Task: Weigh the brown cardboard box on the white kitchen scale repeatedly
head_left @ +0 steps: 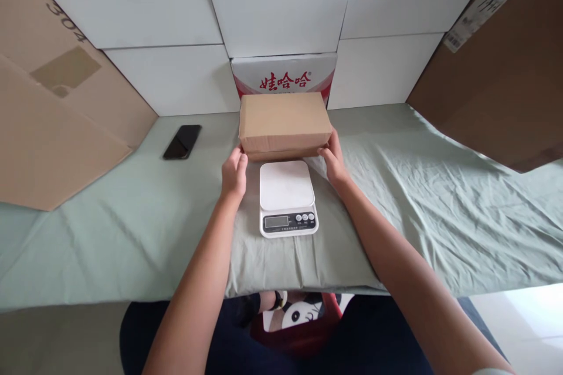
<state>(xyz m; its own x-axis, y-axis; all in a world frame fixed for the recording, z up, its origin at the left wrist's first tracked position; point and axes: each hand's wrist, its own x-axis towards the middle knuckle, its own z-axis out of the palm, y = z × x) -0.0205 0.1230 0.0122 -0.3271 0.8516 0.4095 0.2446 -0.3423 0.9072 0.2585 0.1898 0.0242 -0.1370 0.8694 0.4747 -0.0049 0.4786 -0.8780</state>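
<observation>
Two hands grip a plain brown cardboard box (285, 123), one at each near lower corner. Left hand (234, 174) is cupped against the box's left end, fingers curled under the near edge; right hand (334, 159) presses the right end, fingers spread along the side. Box sits at the far middle of the bench (440, 211), which is draped in a pale green cloth, and appears tipped slightly up at the near edge. Just near of the box stands a white kitchen scale (287, 197), platform bare, display facing the person. Behind the box stands a red-and-white printed carton (284, 78). Far left lies a black phone (182, 142), well apart from the hands.
</observation>
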